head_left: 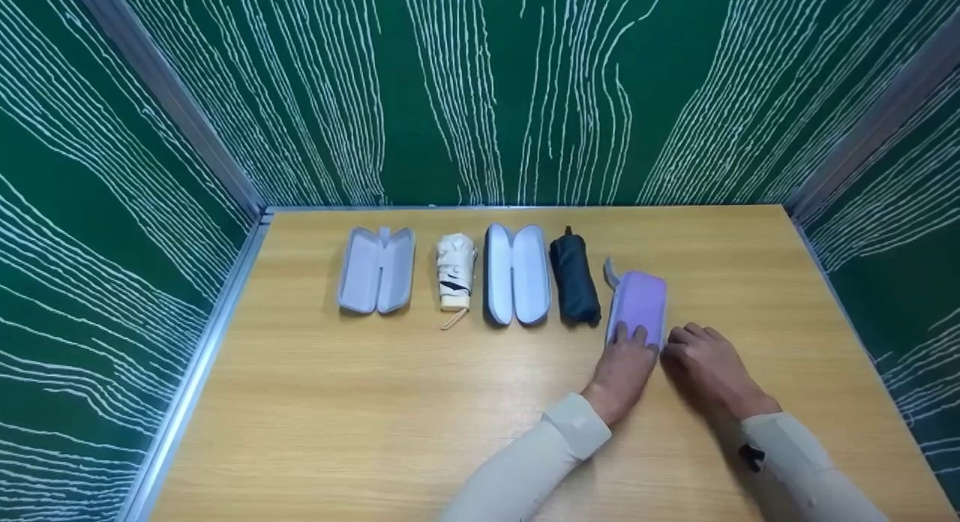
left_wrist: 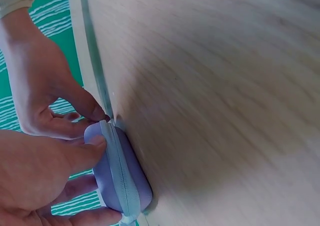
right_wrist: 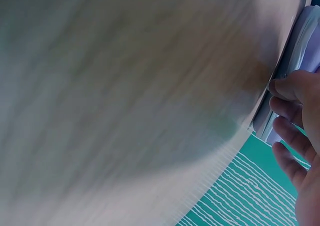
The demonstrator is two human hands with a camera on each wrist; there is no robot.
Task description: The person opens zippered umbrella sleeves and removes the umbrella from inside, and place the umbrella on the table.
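Observation:
A purple zippered case [head_left: 643, 297] lies on the right part of the table, with a grey strap [head_left: 610, 272] at its far left corner. My left hand [head_left: 622, 368] grips its near end, fingers over the top and thumb on the side. In the left wrist view a pale zipper [left_wrist: 118, 173] runs along the case's side and looks closed there. At the near right corner my right hand [head_left: 709, 363] pinches the zipper pull between thumb and forefinger. The pull is mostly hidden by those fingertips. In the right wrist view the other fingers of the right hand [right_wrist: 307, 121] are loosely bent.
Left of the purple case lie a black folded umbrella [head_left: 575, 278], an open dark-shelled glasses case [head_left: 531, 274] with a pale lining, a cream folded umbrella [head_left: 455, 263] and an open grey glasses case [head_left: 395, 271]. Green walls with white lines enclose the wooden table [head_left: 375, 409].

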